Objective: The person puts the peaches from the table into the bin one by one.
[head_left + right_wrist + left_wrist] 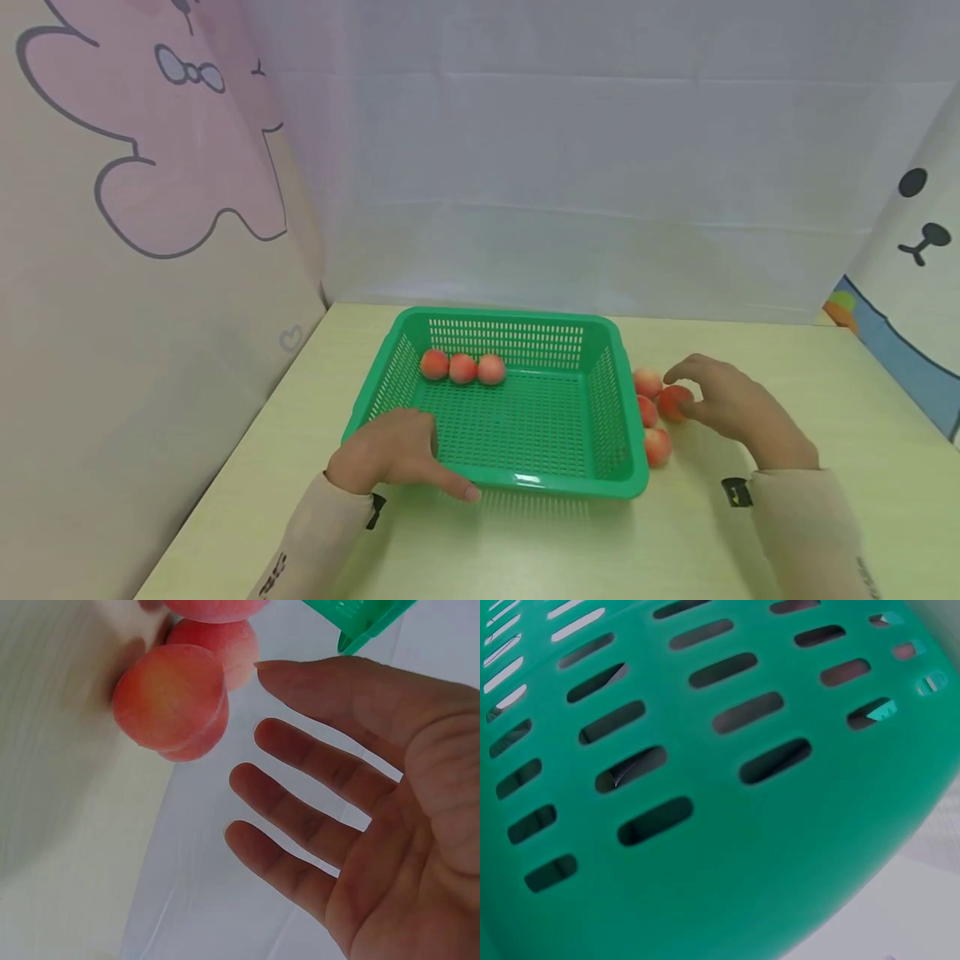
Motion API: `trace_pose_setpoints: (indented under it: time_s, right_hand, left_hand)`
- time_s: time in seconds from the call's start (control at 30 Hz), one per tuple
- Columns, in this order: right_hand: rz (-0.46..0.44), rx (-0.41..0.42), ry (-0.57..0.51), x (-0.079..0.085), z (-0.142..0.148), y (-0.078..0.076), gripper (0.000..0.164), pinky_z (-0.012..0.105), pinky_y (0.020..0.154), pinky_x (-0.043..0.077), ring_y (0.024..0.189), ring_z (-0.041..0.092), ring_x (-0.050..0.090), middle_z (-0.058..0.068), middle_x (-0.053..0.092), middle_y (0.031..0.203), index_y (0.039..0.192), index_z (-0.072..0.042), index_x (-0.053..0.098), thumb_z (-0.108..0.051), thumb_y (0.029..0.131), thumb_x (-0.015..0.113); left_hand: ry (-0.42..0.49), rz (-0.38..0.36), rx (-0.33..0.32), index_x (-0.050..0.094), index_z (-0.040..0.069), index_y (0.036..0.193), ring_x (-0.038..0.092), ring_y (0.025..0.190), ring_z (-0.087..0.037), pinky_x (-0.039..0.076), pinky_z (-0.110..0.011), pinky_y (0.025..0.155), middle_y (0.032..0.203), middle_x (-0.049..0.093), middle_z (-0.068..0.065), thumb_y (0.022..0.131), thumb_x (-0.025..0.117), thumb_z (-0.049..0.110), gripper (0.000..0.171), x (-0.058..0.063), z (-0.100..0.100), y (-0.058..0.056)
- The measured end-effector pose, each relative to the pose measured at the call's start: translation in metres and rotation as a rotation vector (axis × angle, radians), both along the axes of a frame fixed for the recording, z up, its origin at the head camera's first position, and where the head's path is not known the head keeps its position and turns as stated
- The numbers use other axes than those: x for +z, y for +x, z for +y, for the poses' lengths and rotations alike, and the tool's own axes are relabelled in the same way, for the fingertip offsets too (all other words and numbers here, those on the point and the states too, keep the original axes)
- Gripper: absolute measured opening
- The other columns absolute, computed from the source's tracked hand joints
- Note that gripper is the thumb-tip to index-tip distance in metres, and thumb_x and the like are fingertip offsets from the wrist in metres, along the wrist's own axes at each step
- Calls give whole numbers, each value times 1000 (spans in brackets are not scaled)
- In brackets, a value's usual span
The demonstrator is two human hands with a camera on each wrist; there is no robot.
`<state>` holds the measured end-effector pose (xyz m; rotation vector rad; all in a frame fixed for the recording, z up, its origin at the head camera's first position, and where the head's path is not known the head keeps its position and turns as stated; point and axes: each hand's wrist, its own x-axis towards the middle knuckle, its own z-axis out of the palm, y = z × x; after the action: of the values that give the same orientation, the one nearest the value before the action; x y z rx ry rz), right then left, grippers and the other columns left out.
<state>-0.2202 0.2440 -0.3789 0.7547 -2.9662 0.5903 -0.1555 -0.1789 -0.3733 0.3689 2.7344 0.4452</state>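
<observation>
My left hand (390,450) grips the near left rim of a green plastic basket (525,483), with the thumb outside and the fingers over the inner side. Its wrist view is filled by the slotted basket wall (705,877); the hand is out of sight there. Three peaches (462,369) sit in a row at the basket's back left. Beyond the right wall, my right hand (727,404) reaches over one peach (675,402) of a small group. In the right wrist view its fingers are spread and relaxed, apart from a reddish peach (169,697).
Several peaches lie on the pale table (750,350) against the basket's right side, one of them a near peach (657,447). A white curtain (570,167) hangs behind the table. Cloth with a pink cartoon figure (180,150) stands to the left.
</observation>
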Motion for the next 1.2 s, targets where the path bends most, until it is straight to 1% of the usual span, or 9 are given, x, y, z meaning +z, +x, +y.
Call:
trace_pose_setpoints:
  time_s: [0.23, 0.43, 0.53, 0.67, 0.8, 0.93, 1.03, 1.1, 1.2]
  right_hand:
    - [-8, 22, -2, -4, -1, -2, 28, 56, 81, 46, 95, 37, 56, 12, 62, 99, 103, -1, 66, -4, 77, 75]
    - [-37, 21, -11, -8, -1, -5, 22, 53, 79, 47, 90, 32, 57, 8, 61, 95, 98, -4, 68, -1, 76, 73]
    - [-52, 11, -9, -12, -1, -6, 21, 51, 78, 47, 86, 29, 56, 5, 61, 92, 96, -6, 69, -2, 76, 74]
    - [-47, 13, 4, -17, 0, -7, 19, 50, 76, 48, 83, 27, 57, 3, 61, 89, 95, -6, 69, -4, 76, 74]
    - [-42, 25, 10, -21, 1, -9, 17, 50, 76, 49, 82, 26, 58, 2, 60, 87, 94, -7, 70, -1, 78, 72]
    - [-38, 33, -5, -23, 1, -9, 18, 50, 77, 48, 82, 27, 57, 4, 60, 87, 95, -6, 70, 0, 78, 71]
    - [-42, 29, -16, -24, 0, -8, 20, 51, 79, 48, 85, 30, 57, 7, 61, 90, 97, -3, 69, 1, 78, 71]
    - [-62, 22, -16, -24, -1, -7, 22, 52, 79, 47, 87, 32, 57, 9, 62, 92, 100, -1, 68, 1, 78, 71]
    - [-118, 8, -24, -24, -3, -6, 27, 53, 81, 46, 90, 35, 56, 12, 62, 95, 104, 2, 66, 4, 78, 69]
  left_hand:
    - [3, -3, 2, 37, 21, 57, 26, 46, -9, 23, -27, 42, 51, 25, 9, 43, 63, 89, 74, 0, 0, -1]
    - [1, -5, 9, 37, 21, 57, 26, 46, -9, 23, -27, 42, 51, 25, 9, 42, 63, 89, 75, 0, -1, 0]
    - [-1, -6, 12, 37, 21, 57, 27, 46, -9, 24, -27, 42, 51, 25, 9, 42, 64, 89, 75, 0, 0, 0]
    - [-4, -9, 7, 37, 21, 57, 27, 46, -9, 24, -27, 42, 51, 25, 9, 42, 63, 89, 74, 0, 0, -1]
    - [-6, -10, 1, 37, 21, 57, 27, 46, -9, 24, -27, 42, 51, 25, 10, 43, 63, 89, 74, 0, 0, -1]
    - [-5, -8, -5, 38, 21, 57, 28, 46, -9, 24, -27, 42, 51, 26, 10, 43, 63, 89, 74, 0, 0, -2]
    - [-5, -7, -6, 39, 21, 58, 28, 46, -9, 25, -27, 42, 51, 27, 9, 43, 63, 89, 74, 1, 0, -1]
    - [-1, -8, -4, 39, 20, 59, 28, 46, -9, 25, -27, 42, 51, 27, 9, 43, 64, 89, 74, 1, 0, -1]
    - [3, -9, -2, 40, 20, 59, 28, 46, -9, 24, -27, 42, 52, 27, 9, 43, 64, 89, 74, 2, 0, 0]
